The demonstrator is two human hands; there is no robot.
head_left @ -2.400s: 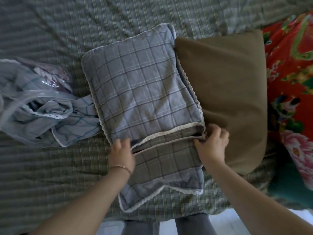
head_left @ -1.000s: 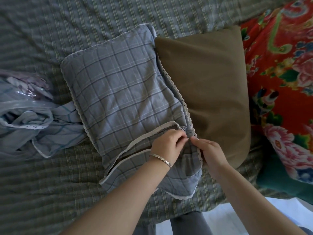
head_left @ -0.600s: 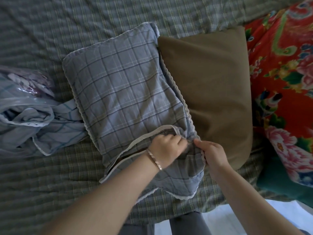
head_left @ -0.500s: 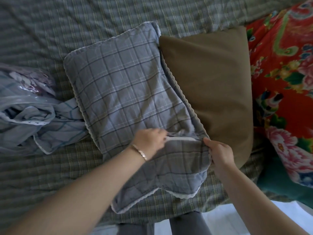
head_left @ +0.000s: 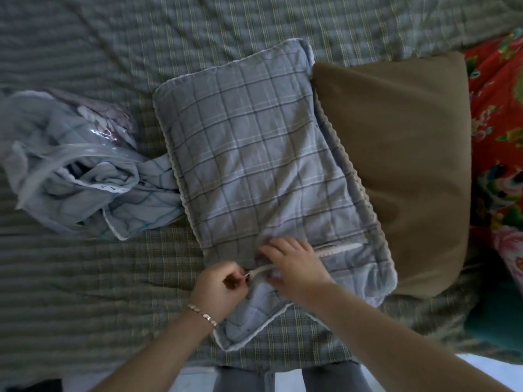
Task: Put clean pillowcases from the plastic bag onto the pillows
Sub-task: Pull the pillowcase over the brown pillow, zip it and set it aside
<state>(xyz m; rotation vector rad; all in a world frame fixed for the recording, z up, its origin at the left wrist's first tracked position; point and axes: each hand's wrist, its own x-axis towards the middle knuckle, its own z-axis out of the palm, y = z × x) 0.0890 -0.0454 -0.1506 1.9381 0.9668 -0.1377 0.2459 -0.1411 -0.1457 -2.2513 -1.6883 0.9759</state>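
Observation:
A pillow in a blue-grey plaid pillowcase (head_left: 254, 165) lies in the middle of the bed, its zipped opening toward me. My left hand (head_left: 220, 287) pinches the small zipper pull at the left end of the white zipper line. My right hand (head_left: 294, 264) presses flat on the pillowcase beside the zipper, fingers spread. A bare brown pillow (head_left: 402, 154) lies against the plaid one on its right. At the left sits the clear plastic bag (head_left: 56, 154) with another plaid pillowcase (head_left: 141, 199) spilling out of it.
A green checked bedspread (head_left: 85, 292) covers the bed. A red floral quilt (head_left: 501, 131) is bunched at the right edge. The bed's near edge and my legs (head_left: 283, 377) show at the bottom.
My left hand has drawn the zipper pull from the right end toward the left, shutting the opening. My right hand moved from the right corner onto the fabric beside the zipper.

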